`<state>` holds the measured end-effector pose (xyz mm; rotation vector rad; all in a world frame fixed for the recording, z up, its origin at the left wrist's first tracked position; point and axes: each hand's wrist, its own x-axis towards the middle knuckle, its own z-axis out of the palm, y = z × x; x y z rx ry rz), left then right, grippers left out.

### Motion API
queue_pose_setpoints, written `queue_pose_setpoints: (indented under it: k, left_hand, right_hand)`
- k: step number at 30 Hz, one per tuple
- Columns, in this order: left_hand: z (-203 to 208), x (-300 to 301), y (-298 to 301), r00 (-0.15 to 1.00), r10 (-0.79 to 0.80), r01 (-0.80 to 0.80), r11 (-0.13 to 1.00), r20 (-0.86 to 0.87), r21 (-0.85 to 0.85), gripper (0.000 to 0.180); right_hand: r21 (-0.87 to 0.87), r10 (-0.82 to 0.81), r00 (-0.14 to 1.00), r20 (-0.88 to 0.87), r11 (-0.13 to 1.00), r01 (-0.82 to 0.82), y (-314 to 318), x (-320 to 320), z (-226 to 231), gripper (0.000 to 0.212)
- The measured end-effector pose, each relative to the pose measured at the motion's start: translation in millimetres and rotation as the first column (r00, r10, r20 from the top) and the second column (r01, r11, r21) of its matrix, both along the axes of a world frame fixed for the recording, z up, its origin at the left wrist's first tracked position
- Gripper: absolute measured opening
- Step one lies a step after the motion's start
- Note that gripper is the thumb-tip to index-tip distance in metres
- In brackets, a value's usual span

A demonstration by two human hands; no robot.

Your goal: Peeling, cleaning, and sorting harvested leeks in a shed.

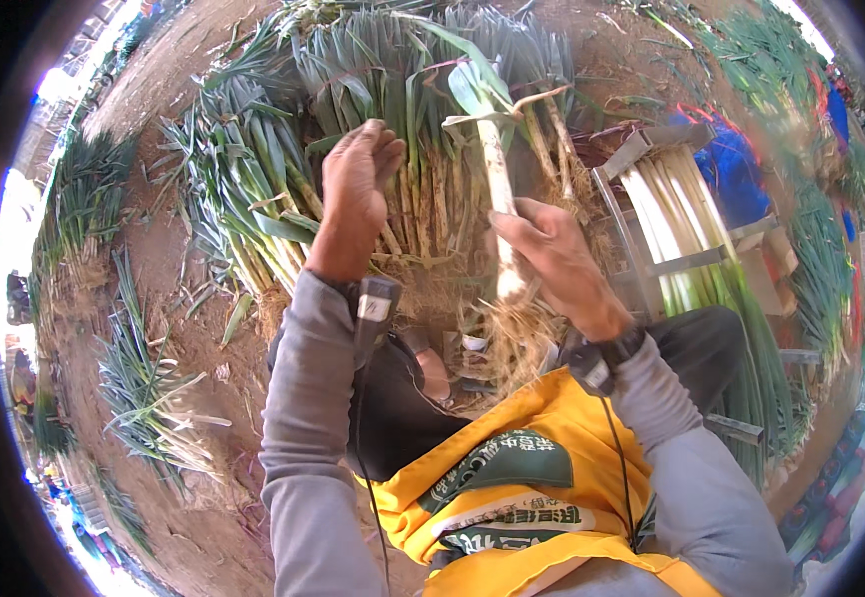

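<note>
My right hand (557, 259) is wrapped round the pale stem of a leek (497, 184), just above its bushy roots. The leek stands nearly upright, green leaves at the top and a withered leaf sticking out below them. Up and to the left, apart from that leek, my left hand (361, 189) is raised with its fingers curled together; whether anything is in them is hidden. Behind both hands lies a broad row of unpeeled leeks (343, 90) with dirty stems and roots toward me.
At my right, a metal rack (691, 261) holds a bundle of clean white leeks (676, 204), their leaves hanging toward me. Blue plastic (736, 174) lies beyond it. A loose pile of leeks (159, 403) rests on the dirt floor at left. More leeks (79, 209) stand farther left.
</note>
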<state>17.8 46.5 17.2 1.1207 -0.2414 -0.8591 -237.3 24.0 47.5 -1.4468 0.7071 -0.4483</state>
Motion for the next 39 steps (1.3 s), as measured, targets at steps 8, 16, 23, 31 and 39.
queue_pose_setpoints:
  k: [8, 16, 23, 31, 39]
  left_hand:
    - [-15, -67, -48, 0.938, -0.317, 0.324, 0.946, -0.139, 0.029, 0.034]
    - [14, -60, -55, 0.879, -0.466, 0.403, 0.84, -0.102, -0.363, 0.035]
    - [32, -68, -34, 0.932, -0.363, 0.316, 0.84, -0.024, -0.44, 0.035]
    - [46, -51, -13, 0.96, -0.193, 0.265, 0.867, 0.204, -0.422, 0.032]
    - [45, -40, 6, 0.926, -0.24, 0.333, 0.883, 0.29, -0.332, 0.036]
  right_hand:
    - [0.124, 0.129, 0.99, -0.061, 0.985, -0.12, 28, -88, 77, 0.043]
    - [-0.124, 0.337, 0.899, -0.281, 0.916, -0.382, 4, -116, 33, 0.046]
    - [-0.627, 0.027, 0.96, -0.277, 0.752, -0.202, -15, -60, -54, 0.049]
    - [-0.313, -0.177, 0.944, 0.279, 0.912, 0.264, -42, 56, -18, 0.033]
    - [-0.568, -0.14, 0.966, 0.216, 0.787, 0.241, -15, 33, -29, 0.018]
